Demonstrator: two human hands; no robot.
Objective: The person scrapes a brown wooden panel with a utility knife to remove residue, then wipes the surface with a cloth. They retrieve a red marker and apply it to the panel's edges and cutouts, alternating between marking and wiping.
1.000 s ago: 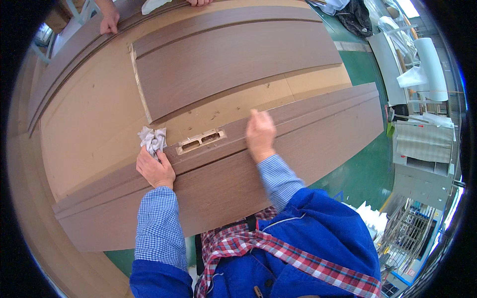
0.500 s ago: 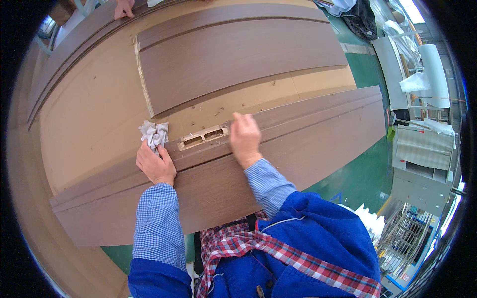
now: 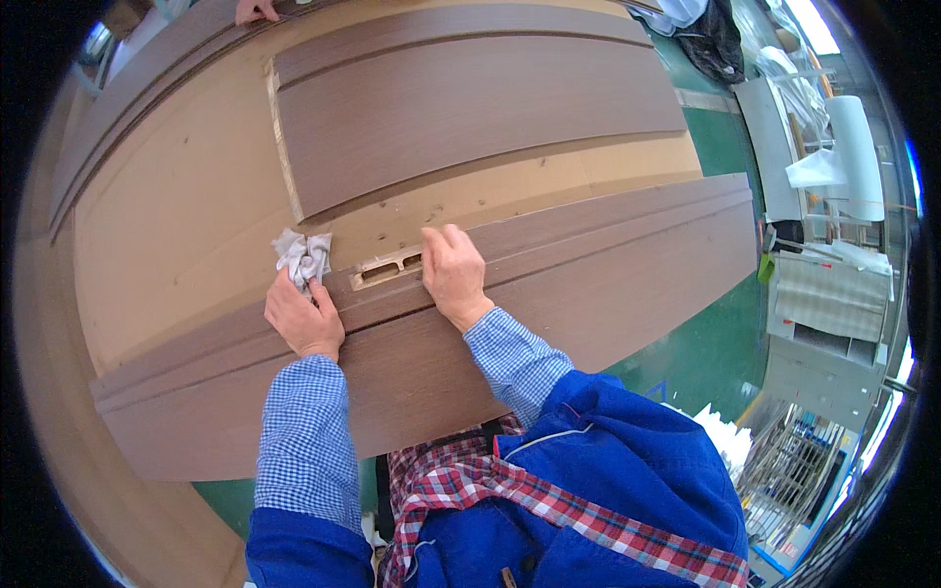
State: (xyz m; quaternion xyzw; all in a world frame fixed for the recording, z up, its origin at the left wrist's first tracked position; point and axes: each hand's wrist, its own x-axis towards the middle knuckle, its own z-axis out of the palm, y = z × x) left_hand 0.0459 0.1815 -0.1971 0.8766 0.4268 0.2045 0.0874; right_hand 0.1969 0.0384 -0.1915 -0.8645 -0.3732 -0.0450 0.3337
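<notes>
A long brown wooden board (image 3: 578, 279) with grooves along it lies across the table in front of me. A pale recess (image 3: 386, 268) with oblong slots is cut near its far edge. My left hand (image 3: 306, 318) rests on the board left of the recess, closed on a crumpled white rag (image 3: 305, 255). Over the right end of the recess is my right hand (image 3: 457, 277), its fingers curled together; whatever they may pinch is hidden from view.
A second brown panel (image 3: 470, 108) lies beyond, on the tan table surface (image 3: 176, 216). Along the far left runs another brown board (image 3: 127, 113), touched by another person's hand (image 3: 257, 10). Rolls of white sheet material (image 3: 855, 157) stand at the right, past the green floor (image 3: 720, 284).
My right hand has moved left along the board's edge and now covers the right part of the recess. My left hand stays on the rag nearly unmoved.
</notes>
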